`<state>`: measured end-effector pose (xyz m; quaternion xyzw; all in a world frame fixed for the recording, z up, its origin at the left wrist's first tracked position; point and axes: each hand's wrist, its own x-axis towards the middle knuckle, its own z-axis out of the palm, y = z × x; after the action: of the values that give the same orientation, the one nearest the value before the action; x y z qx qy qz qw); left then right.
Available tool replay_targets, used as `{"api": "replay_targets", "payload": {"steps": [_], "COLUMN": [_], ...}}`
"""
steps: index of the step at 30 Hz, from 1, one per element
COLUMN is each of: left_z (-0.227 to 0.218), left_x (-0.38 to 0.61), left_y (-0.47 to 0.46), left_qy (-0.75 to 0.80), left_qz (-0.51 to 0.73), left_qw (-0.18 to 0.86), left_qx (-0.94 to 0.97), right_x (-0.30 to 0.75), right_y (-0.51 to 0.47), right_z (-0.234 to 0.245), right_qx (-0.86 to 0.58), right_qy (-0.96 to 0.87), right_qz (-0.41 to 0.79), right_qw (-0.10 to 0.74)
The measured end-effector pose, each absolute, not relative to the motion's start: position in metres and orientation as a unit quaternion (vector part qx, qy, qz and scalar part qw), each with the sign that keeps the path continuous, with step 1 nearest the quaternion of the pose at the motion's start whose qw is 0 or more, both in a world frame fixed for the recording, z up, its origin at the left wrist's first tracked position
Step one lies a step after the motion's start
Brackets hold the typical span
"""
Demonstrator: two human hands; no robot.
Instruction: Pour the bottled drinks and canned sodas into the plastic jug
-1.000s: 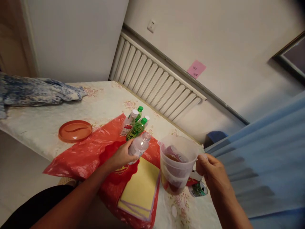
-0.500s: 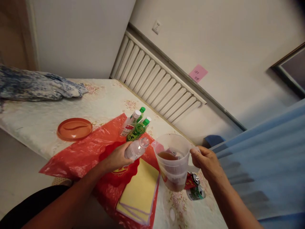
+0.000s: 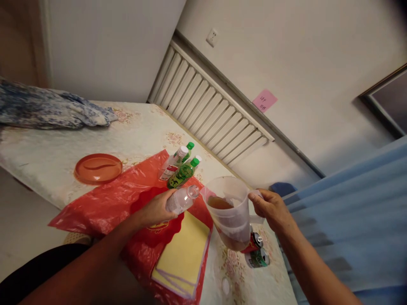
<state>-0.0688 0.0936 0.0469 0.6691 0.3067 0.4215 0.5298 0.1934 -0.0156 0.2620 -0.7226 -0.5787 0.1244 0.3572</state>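
My left hand (image 3: 160,208) is wrapped round a clear, uncapped plastic bottle (image 3: 182,200), its mouth tipped toward the right. My right hand (image 3: 270,207) grips the handle of a translucent plastic measuring jug (image 3: 233,226). Brown liquid (image 3: 220,203) lies inside the jug, which leans left with its spout close to the bottle's mouth; no stream shows between them. Below the bottle are a red scalloped tray (image 3: 140,231) and folded yellow cloths (image 3: 184,250), both on a red plastic bag (image 3: 92,212).
Several bottles (image 3: 182,173) with green or white caps stand behind my left hand. Two drink cans (image 3: 257,254) are beyond the jug at right. An orange round lid (image 3: 98,169) and a patterned cloth (image 3: 54,108) lie on the floral tablecloth (image 3: 143,123). A radiator (image 3: 210,101) lines the wall.
The jug has tilted further to the left, its spout nearer the bottle's mouth, and the liquid has shifted toward the spout. My left hand holds the bottle almost in place.
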Motion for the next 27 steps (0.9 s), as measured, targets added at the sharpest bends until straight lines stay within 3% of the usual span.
{"api": "replay_targets", "payload": {"steps": [3, 27], "left_z": [0.045, 0.043], "left_x": [-0.069, -0.071], "left_y": [0.093, 0.093], "left_qy": [0.304, 0.317], "left_qz": [0.427, 0.384], "left_qw": [0.520, 0.472], "left_qx": [0.674, 0.728], "right_x": [0.192, 0.176], "right_y": [-0.014, 0.002], "right_z": [0.266, 0.282], "right_qx": [-0.729, -0.745], "right_qy": [-0.581, -0.630], "right_qz": [0.170, 0.114], "right_qw": [0.318, 0.186]}}
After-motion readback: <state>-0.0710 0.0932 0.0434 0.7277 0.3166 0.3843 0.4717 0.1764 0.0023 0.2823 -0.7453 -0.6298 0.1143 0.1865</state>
